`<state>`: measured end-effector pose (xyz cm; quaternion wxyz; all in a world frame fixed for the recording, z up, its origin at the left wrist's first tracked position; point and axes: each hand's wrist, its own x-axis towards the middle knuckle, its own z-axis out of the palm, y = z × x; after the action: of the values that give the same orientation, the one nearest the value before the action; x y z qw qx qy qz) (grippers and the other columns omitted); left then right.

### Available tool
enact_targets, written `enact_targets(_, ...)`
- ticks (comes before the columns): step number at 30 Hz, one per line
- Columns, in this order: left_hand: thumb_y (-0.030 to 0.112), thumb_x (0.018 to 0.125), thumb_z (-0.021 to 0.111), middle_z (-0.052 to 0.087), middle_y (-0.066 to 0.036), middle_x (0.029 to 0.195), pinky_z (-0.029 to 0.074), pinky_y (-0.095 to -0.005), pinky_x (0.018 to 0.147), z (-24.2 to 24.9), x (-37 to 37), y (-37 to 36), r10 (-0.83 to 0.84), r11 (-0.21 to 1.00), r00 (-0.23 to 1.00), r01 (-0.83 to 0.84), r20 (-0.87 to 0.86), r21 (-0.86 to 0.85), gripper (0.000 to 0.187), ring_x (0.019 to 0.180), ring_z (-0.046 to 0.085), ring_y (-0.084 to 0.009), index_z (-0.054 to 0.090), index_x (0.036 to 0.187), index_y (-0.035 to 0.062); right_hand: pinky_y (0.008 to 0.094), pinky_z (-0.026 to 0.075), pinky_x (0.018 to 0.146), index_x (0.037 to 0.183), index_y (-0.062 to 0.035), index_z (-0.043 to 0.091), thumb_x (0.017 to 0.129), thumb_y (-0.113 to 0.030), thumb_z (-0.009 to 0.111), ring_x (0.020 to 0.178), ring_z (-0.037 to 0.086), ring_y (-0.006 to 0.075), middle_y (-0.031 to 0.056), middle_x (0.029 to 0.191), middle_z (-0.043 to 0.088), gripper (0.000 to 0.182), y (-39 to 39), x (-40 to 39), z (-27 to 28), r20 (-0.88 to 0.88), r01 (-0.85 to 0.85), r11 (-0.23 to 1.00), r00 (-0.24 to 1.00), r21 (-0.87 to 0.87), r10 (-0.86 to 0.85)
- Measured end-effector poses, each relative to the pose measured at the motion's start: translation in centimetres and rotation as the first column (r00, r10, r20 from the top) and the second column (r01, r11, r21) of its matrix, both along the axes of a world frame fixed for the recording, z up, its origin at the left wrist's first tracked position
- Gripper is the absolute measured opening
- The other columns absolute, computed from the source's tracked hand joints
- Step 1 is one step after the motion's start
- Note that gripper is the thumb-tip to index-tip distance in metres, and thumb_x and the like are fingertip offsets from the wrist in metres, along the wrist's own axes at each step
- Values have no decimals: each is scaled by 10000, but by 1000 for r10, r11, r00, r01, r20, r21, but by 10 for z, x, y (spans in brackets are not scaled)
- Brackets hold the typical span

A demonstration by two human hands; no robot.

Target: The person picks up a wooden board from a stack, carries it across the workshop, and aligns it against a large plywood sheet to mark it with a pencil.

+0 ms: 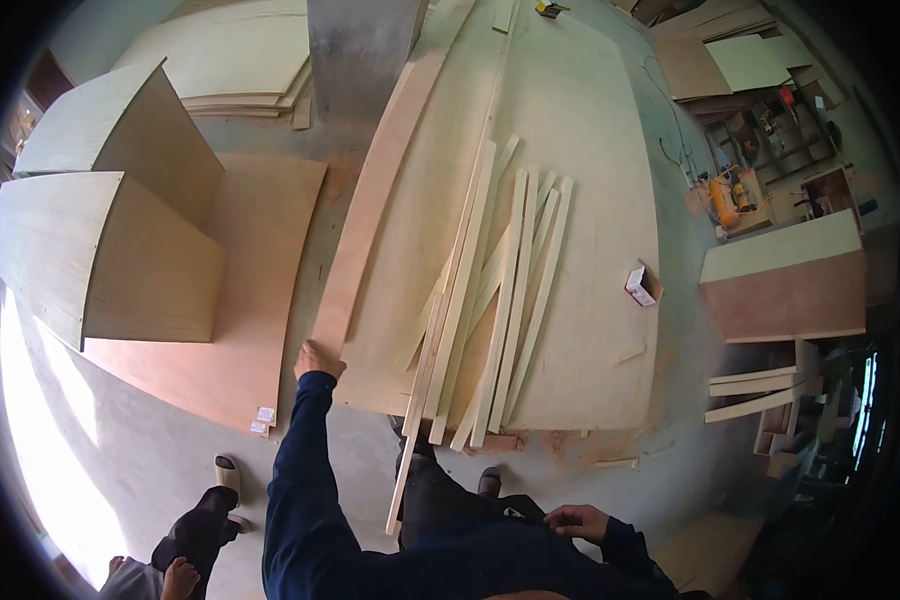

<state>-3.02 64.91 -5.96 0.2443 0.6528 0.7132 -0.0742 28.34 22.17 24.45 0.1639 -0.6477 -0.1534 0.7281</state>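
Observation:
My left hand [320,362] is closed around the near end of a long, wide wooden board [375,205], which lies along the left side of a large plywood sheet [600,200]. To the right of that hand, several narrow wooden strips [518,265] lie in a loose, partly crossed pile on the sheet. One thin strip [410,450] sticks out past the sheet's near edge, toward my body. My right hand [578,522] hangs beside my waist, fingers loosely bent and apart, with nothing visible in it.
Two plywood boxes [155,260] stand on a reddish panel [250,300] at left. A grey pillar [360,60] rises behind. A small carton [642,286] sits on the sheet's right. Another person's hand [180,578] shows lower left. An orange compressor [725,200] stands right.

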Motion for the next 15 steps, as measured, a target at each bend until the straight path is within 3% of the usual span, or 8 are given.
enact_targets(3,455,499,857,614,-208,999,501,-357,792,29,30,-42,-28,996,948,53,317,-70,783,924,614,-308,507,1008,-26,257,482,817,1149,-61,597,879,-214,644,864,608,100,23,942,658,314,-2,-3,-30,236,-221,974,950,56,202)
enact_targets(4,482,483,863,631,-189,868,497,-358,752,62,52,-72,81,931,877,102,473,-350,718,833,622,-293,556,877,-33,255,488,793,1148,-61,599,881,-228,642,834,611,103,21,927,658,318,-2,-2,-46,299,-263,950,932,167,205)
enact_targets(5,443,552,854,625,-136,770,499,-341,715,42,60,-98,171,901,756,139,632,-410,612,754,625,-256,590,831,-33,254,494,769,1147,-61,600,884,-242,641,804,614,107,20,912,658,322,7,-1,-59,367,-314,915,906,253,210)
enact_targets(6,368,639,828,621,-93,777,506,-312,683,77,74,-122,424,789,470,227,774,-571,544,723,621,-195,596,930,-28,262,499,759,1156,-59,592,888,-246,637,824,614,112,27,912,655,330,20,-1,-61,401,-342,897,890,279,215)
enact_targets(7,250,763,743,621,-82,843,514,-303,683,92,85,-145,572,678,351,306,741,-669,434,751,623,-174,562,1047,-24,270,504,750,1165,-57,583,892,-250,633,844,615,117,35,913,652,339,30,-3,-63,436,-371,879,873,301,219)
enact_targets(9,204,748,768,616,-92,848,540,-311,671,126,111,-180,662,586,317,346,679,-733,416,719,631,-187,553,1018,-27,283,505,725,1261,-24,497,869,-313,653,795,611,148,97,973,616,511,30,-6,-98,267,-73,823,959,563,-98)
enact_targets(11,184,769,752,617,-95,864,544,-327,696,136,129,-216,743,515,249,378,621,-769,380,755,636,-200,549,1013,-26,320,509,761,1363,-14,357,858,-349,660,894,603,216,186,1158,511,678,45,-14,-92,321,-10,762,911,647,-261)
enact_targets(15,268,809,713,617,-101,921,523,-370,769,160,154,-267,745,485,222,468,629,-739,414,839,629,-230,550,1066,-13,374,475,923,1443,-30,182,855,-357,666,1149,510,328,247,1383,282,829,32,-8,-96,379,-110,692,891,714,-249)
